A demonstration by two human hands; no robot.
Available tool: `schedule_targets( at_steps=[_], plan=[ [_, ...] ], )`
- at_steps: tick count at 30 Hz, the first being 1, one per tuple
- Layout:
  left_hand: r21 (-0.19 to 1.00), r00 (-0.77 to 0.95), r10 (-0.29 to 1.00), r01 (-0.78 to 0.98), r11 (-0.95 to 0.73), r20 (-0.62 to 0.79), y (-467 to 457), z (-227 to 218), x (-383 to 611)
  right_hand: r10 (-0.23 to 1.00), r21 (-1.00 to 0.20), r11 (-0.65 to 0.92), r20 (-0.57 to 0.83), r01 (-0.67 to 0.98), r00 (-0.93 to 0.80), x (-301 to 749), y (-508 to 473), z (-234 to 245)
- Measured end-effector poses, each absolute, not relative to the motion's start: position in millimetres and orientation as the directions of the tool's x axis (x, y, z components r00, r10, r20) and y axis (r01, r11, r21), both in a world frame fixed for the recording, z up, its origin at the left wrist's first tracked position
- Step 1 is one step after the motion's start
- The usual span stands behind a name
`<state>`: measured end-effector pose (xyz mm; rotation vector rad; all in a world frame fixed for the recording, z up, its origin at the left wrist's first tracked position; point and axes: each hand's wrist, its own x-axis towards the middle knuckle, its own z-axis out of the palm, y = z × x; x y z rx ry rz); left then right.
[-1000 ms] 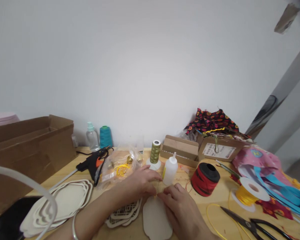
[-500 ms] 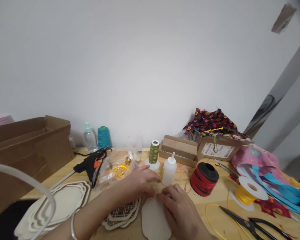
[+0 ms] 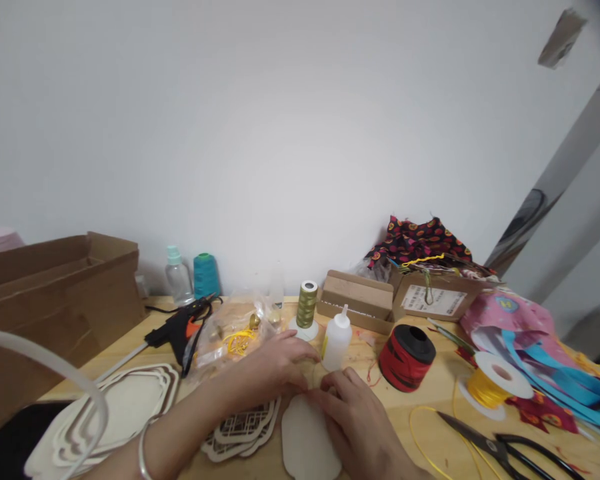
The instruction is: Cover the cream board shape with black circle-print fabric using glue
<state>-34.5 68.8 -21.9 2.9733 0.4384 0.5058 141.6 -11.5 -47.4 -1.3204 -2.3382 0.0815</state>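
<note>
We see the left hand (image 3: 283,360) and the right hand (image 3: 357,417) brought close at the top end of a pale flat plate (image 3: 311,443), which lies at the near middle of the bench (image 3: 391,405), just right of some lattice-cut pieces (image 3: 245,427). In each grip the fingers are bent, but we cannot tell whether anything is pinched between the tips. Just beyond them we find a white squeeze bottle (image 3: 337,341) standing upright, with black-handled scissors (image 3: 495,445) lying off to the right.
</note>
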Motion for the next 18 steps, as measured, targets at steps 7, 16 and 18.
schedule_targets(
  at_steps=[7, 16, 18],
  plan=[
    [0.125, 0.911, 0.308, 0.284, -0.951, 0.274, 68.1, -21.6, -32.4, 0.824, -0.247, 0.542, 0.342, 0.803, -0.451, 140.3, -11.1, -47.2],
    [0.117, 0.914, 0.321, 0.300, -0.947, 0.249, 63.9, -15.5, -33.2, 0.832, -0.244, 0.534, 0.325, 0.810, -0.450, 139.4, -9.9, -49.6],
    [0.157, 0.909, 0.339, 0.308, -0.938, 0.242, 63.0, -14.1, -34.1, 0.839, -0.258, 0.526, 0.310, 0.810, -0.447, 139.4, -10.2, -49.6]
  ],
)
